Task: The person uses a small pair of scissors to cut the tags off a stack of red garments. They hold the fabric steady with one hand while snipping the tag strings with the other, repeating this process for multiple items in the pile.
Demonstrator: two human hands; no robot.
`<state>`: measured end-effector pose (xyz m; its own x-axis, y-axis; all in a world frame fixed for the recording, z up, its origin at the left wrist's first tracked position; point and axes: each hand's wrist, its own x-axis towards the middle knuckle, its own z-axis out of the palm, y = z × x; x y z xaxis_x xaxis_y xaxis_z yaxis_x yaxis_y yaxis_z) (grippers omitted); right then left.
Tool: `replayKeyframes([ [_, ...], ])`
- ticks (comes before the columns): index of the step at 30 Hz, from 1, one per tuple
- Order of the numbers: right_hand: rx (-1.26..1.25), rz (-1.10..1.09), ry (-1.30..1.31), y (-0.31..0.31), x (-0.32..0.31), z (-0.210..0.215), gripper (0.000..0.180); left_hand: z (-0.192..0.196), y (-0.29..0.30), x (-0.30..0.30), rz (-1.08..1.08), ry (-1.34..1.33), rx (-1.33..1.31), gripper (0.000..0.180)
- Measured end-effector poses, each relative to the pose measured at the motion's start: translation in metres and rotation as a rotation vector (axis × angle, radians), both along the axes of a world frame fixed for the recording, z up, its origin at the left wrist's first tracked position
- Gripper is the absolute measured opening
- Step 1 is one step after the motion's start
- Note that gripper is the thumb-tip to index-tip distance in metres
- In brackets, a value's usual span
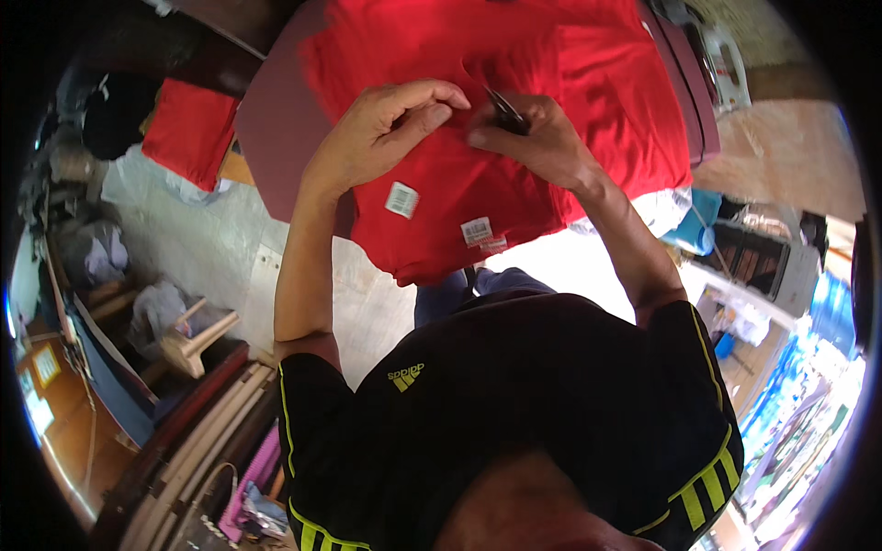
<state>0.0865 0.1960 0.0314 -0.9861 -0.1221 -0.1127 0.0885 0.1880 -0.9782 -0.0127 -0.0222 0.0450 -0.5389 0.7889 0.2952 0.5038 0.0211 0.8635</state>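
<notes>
A pile of red garments (514, 188) spreads over a maroon-topped table (285, 124) in front of me. My left hand (390, 129) hovers at the pile's left part, its fingers loosely curled and the thumb a little apart from the forefinger; I see nothing between them. Close by on the right, my right hand (542, 138) is closed round small dark thread snips (505, 112), whose points face up and away from me. A white label (401, 199) and another white tag (477, 231) lie on the near part of the red cloth.
A folded red cloth (188, 133) sits beyond the table's left side. A wooden stool (197, 344) stands on the floor at left. Toward the right are a blue bag (695, 225) and a dark crate (753, 257). Long rails (197, 441) lie at lower left.
</notes>
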Motion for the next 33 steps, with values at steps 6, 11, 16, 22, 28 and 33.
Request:
replayKeyframes([
  [6,0.103,-0.25,0.144,0.026,0.064,-0.047,0.009,-0.022,0.03,0.0,-0.014,0.316,-0.26,0.023],
  [11,0.437,-0.363,0.46,0.013,0.083,-0.069,0.022,-0.029,0.04,0.032,0.436,0.876,-0.221,0.02],
  [16,0.565,-0.221,0.594,0.006,0.09,-0.069,0.023,-0.035,0.041,0.074,0.334,0.336,-0.117,0.024],
  [22,0.368,-0.218,0.415,0.007,0.087,-0.064,0.036,-0.055,0.037,0.068,0.268,0.547,-0.261,0.021],
  [28,0.531,-0.255,0.52,-0.001,0.081,-0.064,0.028,-0.051,0.033,0.076,0.339,0.467,-0.311,0.014],
  [33,0.726,-0.206,0.533,-0.009,0.071,-0.06,0.02,-0.052,0.033,0.078,0.353,0.446,-0.267,0.017],
])
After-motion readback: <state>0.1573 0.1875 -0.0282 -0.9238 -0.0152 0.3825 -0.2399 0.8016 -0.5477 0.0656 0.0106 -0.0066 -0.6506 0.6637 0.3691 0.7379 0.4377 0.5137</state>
